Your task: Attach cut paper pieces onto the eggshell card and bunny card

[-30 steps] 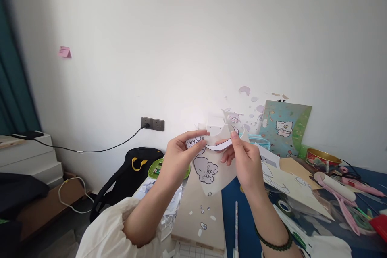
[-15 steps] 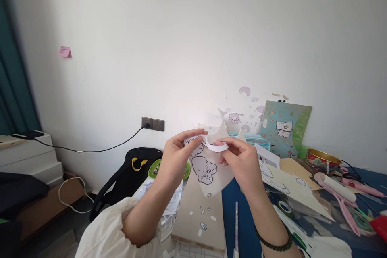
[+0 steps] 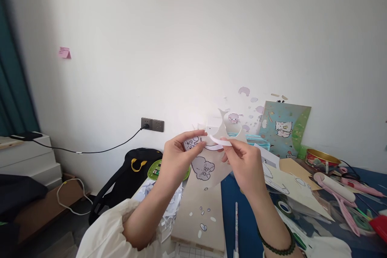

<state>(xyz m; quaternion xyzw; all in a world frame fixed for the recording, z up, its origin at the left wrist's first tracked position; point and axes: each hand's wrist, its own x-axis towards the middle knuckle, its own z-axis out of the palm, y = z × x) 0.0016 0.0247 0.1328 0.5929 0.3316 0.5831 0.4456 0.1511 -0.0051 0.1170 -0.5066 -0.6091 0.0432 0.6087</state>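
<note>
My left hand (image 3: 181,153) pinches a white sheet with a black-outlined drawing (image 3: 191,143) at its left side. My right hand (image 3: 243,159) is closed on a narrow curled paper strip (image 3: 220,141) that lifts from the sheet's edge. Just below the hands shows a cartoon figure in dark outline (image 3: 204,168) on a pale, partly see-through sheet. Under it a beige board (image 3: 196,209) carries small oval cutouts (image 3: 203,226). Whether the strip is still joined to the sheet is hard to tell.
A patterned pen (image 3: 236,225) lies on the blue table surface (image 3: 228,201). At right are drawn sheets, a tape roll (image 3: 284,207), a round tin (image 3: 323,159) and pink tools (image 3: 347,209). Paper scraps (image 3: 172,205) and a black bag (image 3: 130,177) are at left.
The strip's loop has opened into a flatter curve, and my right hand has shifted slightly right. The pale sheet beneath has changed its tilt. My left hand keeps its pinch.
</note>
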